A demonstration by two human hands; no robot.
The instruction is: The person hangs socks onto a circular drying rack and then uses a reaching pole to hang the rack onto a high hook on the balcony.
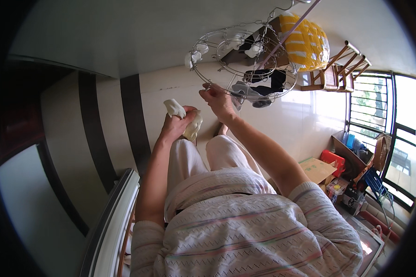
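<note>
A round metal drying rack (244, 64) with clips hangs by chains at the upper middle. White socks (194, 58) hang at its left and back, and dark and grey socks (251, 92) at its front right. My left hand (178, 123) grips a bunched pale cloth item (193, 126), perhaps a sock, which sticks out above and below the fist. My right hand (217, 100) is raised to the rack's near rim, its fingers closed on a clip (208, 87) there; whether cloth is also between them cannot be told.
A yellow-and-white wrapped bundle (306, 41) and bamboo chairs (332, 74) stand beyond the rack. Cardboard (318, 169), a red case (332, 162) and other household items lie at the right, near a barred window (369, 100). A white-framed edge (116, 221) is close at my left.
</note>
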